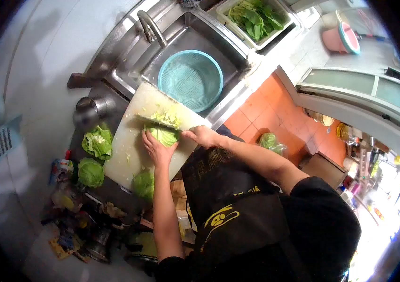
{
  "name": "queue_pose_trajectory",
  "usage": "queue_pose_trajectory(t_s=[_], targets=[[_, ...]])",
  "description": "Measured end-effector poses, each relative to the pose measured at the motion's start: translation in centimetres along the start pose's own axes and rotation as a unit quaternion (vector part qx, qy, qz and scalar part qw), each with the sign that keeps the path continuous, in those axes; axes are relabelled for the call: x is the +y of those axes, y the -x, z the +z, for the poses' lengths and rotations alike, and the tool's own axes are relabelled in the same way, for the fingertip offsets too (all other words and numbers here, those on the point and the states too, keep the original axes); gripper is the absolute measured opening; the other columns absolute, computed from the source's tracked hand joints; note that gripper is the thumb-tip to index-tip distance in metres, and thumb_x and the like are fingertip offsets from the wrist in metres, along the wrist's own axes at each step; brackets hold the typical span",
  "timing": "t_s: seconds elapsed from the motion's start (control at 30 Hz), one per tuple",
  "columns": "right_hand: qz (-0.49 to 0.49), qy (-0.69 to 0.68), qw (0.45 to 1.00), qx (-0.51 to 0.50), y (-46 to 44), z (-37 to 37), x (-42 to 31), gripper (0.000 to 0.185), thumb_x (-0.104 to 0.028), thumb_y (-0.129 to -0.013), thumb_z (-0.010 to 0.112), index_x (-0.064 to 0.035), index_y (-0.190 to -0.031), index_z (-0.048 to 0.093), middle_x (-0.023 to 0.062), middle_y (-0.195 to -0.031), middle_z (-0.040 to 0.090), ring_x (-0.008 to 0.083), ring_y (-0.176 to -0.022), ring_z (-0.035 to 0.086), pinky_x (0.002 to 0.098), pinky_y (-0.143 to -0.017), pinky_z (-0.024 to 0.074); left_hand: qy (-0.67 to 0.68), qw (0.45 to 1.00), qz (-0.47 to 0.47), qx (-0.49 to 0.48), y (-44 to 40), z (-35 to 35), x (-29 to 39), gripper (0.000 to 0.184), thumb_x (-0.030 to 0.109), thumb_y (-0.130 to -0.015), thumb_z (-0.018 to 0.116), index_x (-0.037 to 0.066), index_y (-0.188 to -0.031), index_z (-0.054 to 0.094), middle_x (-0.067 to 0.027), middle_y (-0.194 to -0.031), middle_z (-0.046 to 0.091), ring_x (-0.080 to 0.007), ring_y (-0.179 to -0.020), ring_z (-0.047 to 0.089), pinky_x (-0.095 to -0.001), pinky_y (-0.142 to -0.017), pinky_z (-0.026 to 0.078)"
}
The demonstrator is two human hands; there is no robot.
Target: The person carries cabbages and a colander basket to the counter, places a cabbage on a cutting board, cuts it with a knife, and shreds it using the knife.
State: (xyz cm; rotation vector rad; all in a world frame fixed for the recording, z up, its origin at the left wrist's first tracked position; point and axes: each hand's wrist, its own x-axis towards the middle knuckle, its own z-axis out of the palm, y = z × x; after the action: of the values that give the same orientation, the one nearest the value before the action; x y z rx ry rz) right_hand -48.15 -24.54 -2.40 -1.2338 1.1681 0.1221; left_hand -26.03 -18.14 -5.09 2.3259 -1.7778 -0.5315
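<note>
Steadying the cut cabbage (165, 137) near the middle of the white cutting board (124, 157), my left fingers (148, 140) are grasping it, with my forearm stretching up from six o'clock. My right fingers (191, 134), at the cabbage's three o'clock, are clasping the handle of a knife (155, 122). Its blade is lying along the cabbage's twelve o'clock side, and shredded cabbage (168, 114) is lying in a loose heap just beyond the steel. A few small scraps are dotting the board toward eight.

Reading the clock from that cut piece, one green head (142, 184) is sitting at seven, by the board's lower edge; I am unable to tell whether it is resting on the board or beside it. At eight, a rounder head (90, 172) is resting on the dark worktop (117, 104), and at nine, a loose-leaved head (98, 142) is sitting next to it. A metal container (88, 111) is standing at ten, partly blurred.

Out at one o'clock, a turquoise colander (190, 80) is resting in the steel sink (199, 35), with the tap (158, 32) arching over at twelve. Farther out at one, a white tray (237, 30) is holding leafy greens (258, 19). At three, a bagged cabbage (267, 140) is lying on the orange floor (256, 104).
</note>
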Motion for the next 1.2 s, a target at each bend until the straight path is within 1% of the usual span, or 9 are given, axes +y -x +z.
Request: queue_pose_trajectory(t_s=[0.1, 0.2, 0.23, 0.47, 0.57, 0.67, 0.87, 1.1, 1.2], targets=[[-0.040, 0.002, 0.999, 0.025, 0.7, -0.6, 1.1, 0.063, -0.055, -0.106, 0.045, 0.0025, -0.096, 0.067, 0.0138, -0.069, 0.063, 0.0231, -0.071, 0.069, 0.0431, -0.069, 0.0537, 0.022, 0.999, -0.007, -0.037, 0.2, -2.2, 1.0, 0.127, 0.044, -0.060, 0.095, -0.001, -0.154, 0.021, -0.0249, -0.158, 0.019, -0.0447, -0.139, 0.036, -0.0570, -0.112, 0.038], [-0.053, 0.023, 0.997, 0.041, 4.1, -1.4, 0.4, 0.059, -0.052, -0.107, 0.045, 0.0016, -0.098, 0.068, 0.0135, -0.070, 0.063, 0.0234, -0.072, 0.068, 0.0422, -0.071, 0.0536, 0.094, 0.993, 0.006, -0.073, 0.3, -2.6, -0.5, 0.125, 0.041, -0.063, 0.094, -0.001, -0.155, 0.020, -0.0247, -0.159, 0.014, -0.0445, -0.140, 0.036, -0.0569, -0.111, 0.038], [-0.040, 0.022, 0.999, 0.023, 5.9, -2.3, -0.9, 0.062, -0.055, -0.105, 0.044, 0.0013, -0.099, 0.070, 0.0256, -0.088, 0.068, 0.0433, -0.090, 0.067, 0.0495, -0.081, 0.0511, 0.085, 0.993, -0.022, -0.084, 0.3, -2.3, -0.7, 0.118, 0.034, -0.065, 0.094, -0.001, -0.153, 0.024, -0.0256, -0.158, 0.019, -0.0460, -0.140, 0.036, -0.0571, -0.110, 0.040], [-0.030, 0.058, 0.997, 0.038, 8.3, -1.3, -0.1, 0.060, -0.057, -0.104, 0.045, -0.0023, -0.106, 0.071, 0.0266, -0.088, 0.069, 0.0461, -0.093, 0.067, 0.0510, -0.082, 0.0519, 0.129, 0.989, 0.039, -0.067, 0.4, -1.9, -0.9, 0.085, 0.025, -0.068, 0.091, -0.005, -0.134, 0.046, -0.0285, -0.151, 0.031, -0.0508, -0.140, 0.033, -0.0584, -0.111, 0.038], [-0.051, 0.045, 0.996, 0.056, 8.6, -1.1, -0.2, 0.062, -0.057, -0.104, 0.045, -0.0012, -0.101, 0.072, 0.0270, -0.089, 0.069, 0.0462, -0.092, 0.067, 0.0515, -0.082, 0.0522, 0.022, 0.992, 0.103, -0.069, 0.5, -1.1, -2.1, 0.075, 0.024, -0.068, 0.090, -0.003, -0.127, 0.053, -0.0288, -0.150, 0.032, -0.0504, -0.142, 0.031, -0.0609, -0.110, 0.038], [-0.037, 0.069, 0.996, 0.042, 7.7, -0.9, 0.3, 0.065, -0.058, -0.104, 0.044, 0.0000, -0.097, 0.072, 0.0282, -0.088, 0.069, 0.0465, -0.091, 0.067, 0.0516, -0.082, 0.0524, 0.006, 0.991, 0.094, -0.099, 0.4, -0.7, -2.5, 0.070, 0.026, -0.069, 0.088, 0.000, -0.125, 0.055, -0.0287, -0.148, 0.034, -0.0507, -0.142, 0.030, -0.0623, -0.110, 0.038], [-0.030, 0.070, 0.997, 0.023, 1.1, 0.5, 1.5, 0.073, -0.063, -0.103, 0.042, 0.0023, -0.091, 0.071, 0.0288, -0.085, 0.069, 0.0459, -0.087, 0.067, 0.0514, -0.081, 0.0519, 0.022, 0.990, 0.123, -0.062, -0.1, -1.9, -1.2, 0.073, 0.031, -0.073, 0.085, 0.007, -0.134, 0.054, -0.0248, -0.145, 0.037, -0.0518, -0.139, 0.033, -0.0618, -0.111, 0.037], [-0.111, -0.029, 0.989, 0.096, 2.3, 0.7, 2.7, 0.061, -0.056, -0.105, 0.045, 0.0001, -0.104, 0.071, 0.0265, -0.090, 0.069, 0.0441, -0.095, 0.066, 0.0492, -0.086, 0.0506, 0.040, 0.985, 0.153, -0.074, -0.6, -2.4, -0.7, 0.077, 0.032, -0.076, 0.084, 0.009, -0.141, 0.049, -0.0254, -0.153, 0.030, -0.0491, -0.137, 0.037, -0.0587, -0.107, 0.041], [-0.055, 0.026, 0.996, 0.060, 6.4, -2.0, 0.5, 0.057, -0.054, -0.104, 0.047, -0.0023, -0.106, 0.071, 0.0257, -0.093, 0.070, 0.0454, -0.096, 0.067, 0.0510, -0.085, 0.0515, -0.002, 0.986, 0.061, -0.157, -0.7, -2.0, -0.6, 0.076, 0.033, -0.075, 0.085, 0.005, -0.137, 0.051, -0.0304, -0.152, 0.029, -0.0499, -0.138, 0.037, -0.0582, -0.107, 0.041]])
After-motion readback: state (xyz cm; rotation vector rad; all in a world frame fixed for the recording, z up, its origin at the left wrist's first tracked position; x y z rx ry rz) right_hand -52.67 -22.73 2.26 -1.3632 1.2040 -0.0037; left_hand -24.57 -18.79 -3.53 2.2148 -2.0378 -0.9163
